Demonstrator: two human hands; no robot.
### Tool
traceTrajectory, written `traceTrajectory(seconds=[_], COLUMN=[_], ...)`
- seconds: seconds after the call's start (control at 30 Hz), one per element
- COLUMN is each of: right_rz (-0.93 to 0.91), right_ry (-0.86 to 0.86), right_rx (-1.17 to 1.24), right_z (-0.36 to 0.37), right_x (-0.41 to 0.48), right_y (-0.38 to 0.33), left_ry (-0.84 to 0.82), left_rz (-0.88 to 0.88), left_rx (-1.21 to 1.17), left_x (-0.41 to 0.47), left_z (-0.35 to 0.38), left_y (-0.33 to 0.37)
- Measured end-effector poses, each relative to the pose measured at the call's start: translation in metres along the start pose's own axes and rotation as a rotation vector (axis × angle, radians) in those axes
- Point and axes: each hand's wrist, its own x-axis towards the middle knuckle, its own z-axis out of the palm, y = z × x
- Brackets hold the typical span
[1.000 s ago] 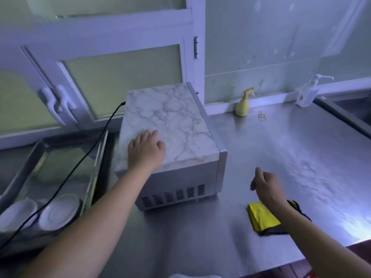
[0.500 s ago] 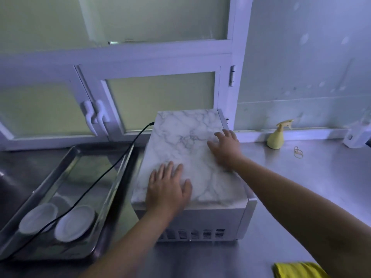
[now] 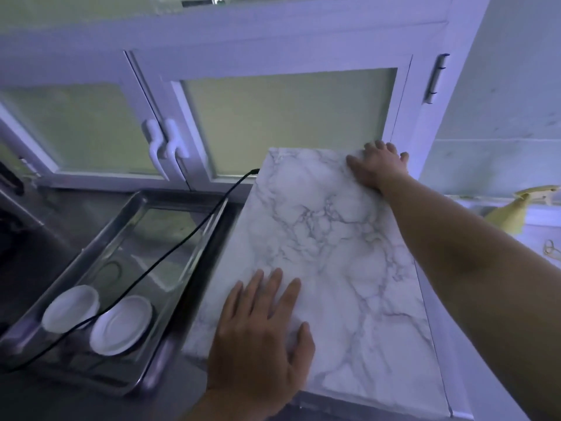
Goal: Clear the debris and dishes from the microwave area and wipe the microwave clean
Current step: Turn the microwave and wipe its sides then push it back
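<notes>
While L hand [image 3: 258, 338], R hand [image 3: 376, 168] rest atop | microwave [image 3: 334, 253]: smooth, marbled, boxy

The microwave [image 3: 334, 253], its top covered in a marble pattern, stands on the bench [image 3: 36, 402]. The left hand [image 3: 261, 338] lies flat on the near left part of the top. The right hand [image 3: 376, 168] rests on the far right corner, fingertips at the rear edge. A black cord [image 3: 170, 253] runs from the rear left corner across a metal tray [image 3: 76, 262] that holds two white dishes [image 3: 71, 308]. A yellow spray bottle [image 3: 516, 214] stands to the right.
</notes>
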Motion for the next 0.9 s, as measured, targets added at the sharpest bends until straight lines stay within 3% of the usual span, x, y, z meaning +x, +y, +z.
traceTrajectory(seconds=[0.1,0.43,0.9], right_rz=[-0.038,-0.017,0.218], right_ry=[-0.101,-0.117,-0.065], right_rx=[-0.050,-0.087,-0.088], right_z=[0.001,-0.004,-0.022], right_x=[0.020,0.013,-0.078], right_y=[0.004,0.016,0.077], left_ry=[0.051,0.148,-0.016], left_rz=[0.026,0.089,0.338], left_rx=[0.026,-0.026,-0.218], left_x=[0.000,-0.003,0.015], left_z=[0.004,0.006,-0.015], left_y=[0.000,-0.006,-0.087])
